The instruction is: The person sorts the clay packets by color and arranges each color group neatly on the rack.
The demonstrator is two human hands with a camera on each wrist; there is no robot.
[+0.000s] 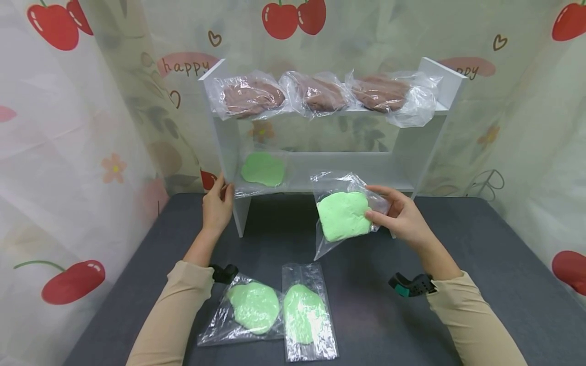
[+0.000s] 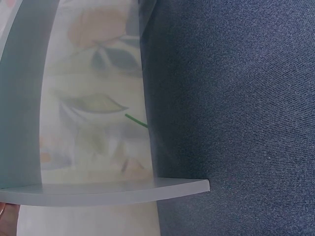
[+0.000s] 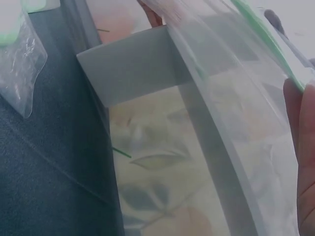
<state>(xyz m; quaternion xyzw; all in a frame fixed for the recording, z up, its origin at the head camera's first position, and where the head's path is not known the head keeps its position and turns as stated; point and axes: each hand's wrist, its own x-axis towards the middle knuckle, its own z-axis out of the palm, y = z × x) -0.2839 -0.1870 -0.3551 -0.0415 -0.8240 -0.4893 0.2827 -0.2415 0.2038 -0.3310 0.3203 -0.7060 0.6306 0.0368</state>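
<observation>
My right hand (image 1: 403, 218) pinches the right side of a clear plastic bag holding a flat light-green slab (image 1: 343, 216), in front of the white shelf unit's lower board. In the right wrist view the bag (image 3: 231, 93) hangs beside my right fingers (image 3: 306, 142). My left hand (image 1: 217, 206) touches the outer face of the left side panel (image 1: 227, 152), its fingers bent. Only a bit of that hand (image 2: 7, 219) shows in the left wrist view, against the panel (image 2: 108, 194). Another bagged green slab (image 1: 263, 169) lies at the lower board's left end.
Three bagged brown lumps (image 1: 253, 96) sit side by side on the upper board. On the dark table (image 1: 366, 315) nearer me lie two bagged green pieces, a rounded one (image 1: 256, 307) and a longer one (image 1: 304, 315). A patterned curtain (image 1: 174, 30) hangs behind and at both sides.
</observation>
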